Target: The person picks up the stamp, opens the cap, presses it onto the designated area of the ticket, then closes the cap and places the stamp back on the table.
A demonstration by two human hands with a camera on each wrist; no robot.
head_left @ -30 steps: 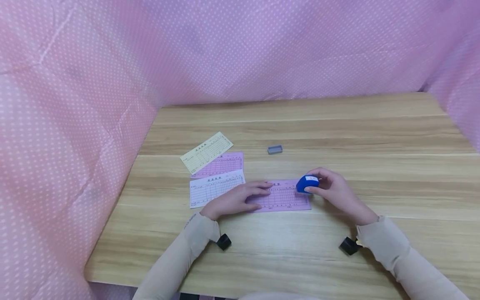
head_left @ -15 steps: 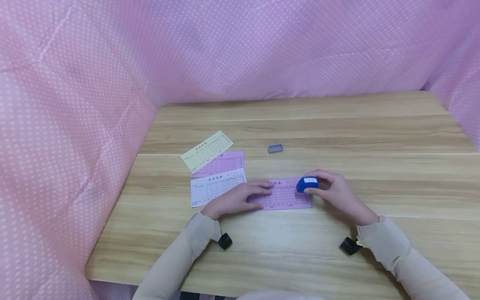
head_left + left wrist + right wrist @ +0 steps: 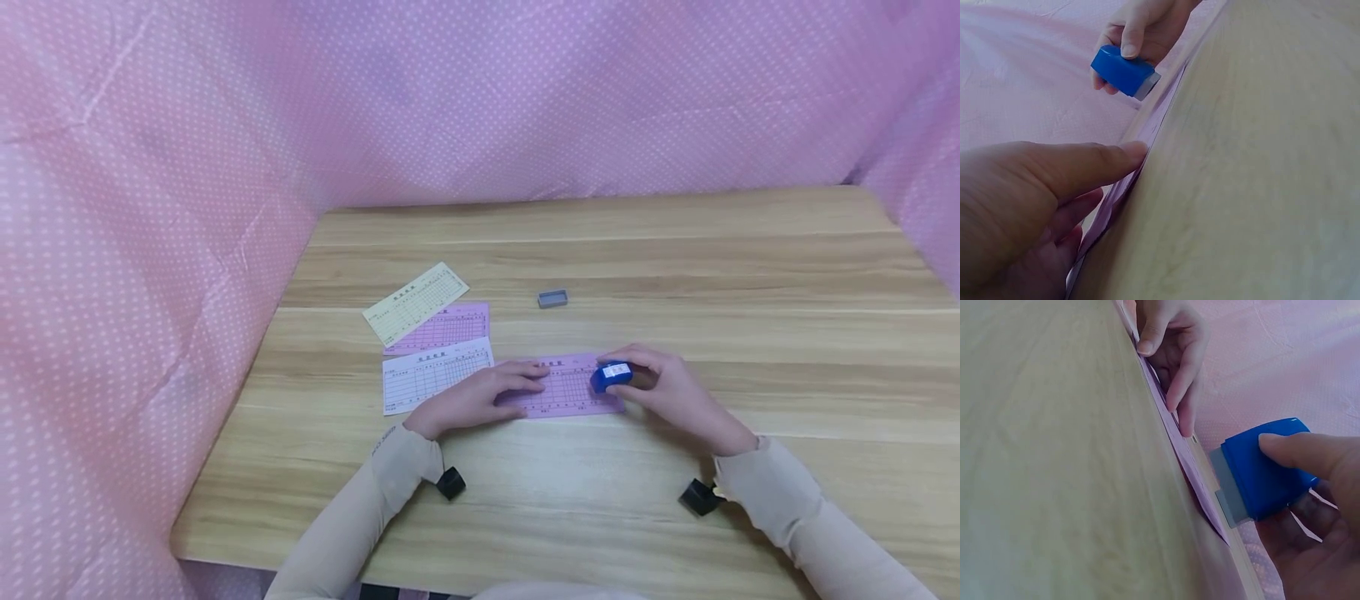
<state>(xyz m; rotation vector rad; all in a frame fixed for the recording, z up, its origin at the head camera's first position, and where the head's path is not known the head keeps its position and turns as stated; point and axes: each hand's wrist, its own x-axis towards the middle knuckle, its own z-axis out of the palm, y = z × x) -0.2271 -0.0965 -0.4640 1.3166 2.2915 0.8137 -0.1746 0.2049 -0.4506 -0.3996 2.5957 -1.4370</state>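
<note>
A pink printed form (image 3: 566,398) lies on the wooden table in the head view. My left hand (image 3: 474,397) rests on its left part, fingers extended and spread, thumb near the front edge. Over the form's right end, my right hand (image 3: 678,400) pinches a blue self-inking stamp (image 3: 602,382) between thumb and fingers. The right wrist view shows the stamp's grey base (image 3: 1229,487) facing the paper, close over it. A white label (image 3: 617,371) on the stamp's top faces the camera. In the left wrist view the stamp (image 3: 1121,70) appears tilted.
Left of the pink form lie a white form (image 3: 423,377), another pink form (image 3: 465,323) and a yellow form (image 3: 412,304), partly overlapping. A small grey stamp cap (image 3: 552,300) sits farther back on the table (image 3: 750,267). A pink dotted cloth (image 3: 525,100) hangs behind.
The stamp in my right hand has tipped, its label now turned more toward the camera, and shifted slightly left and toward me. My left hand stays in place on the form.
</note>
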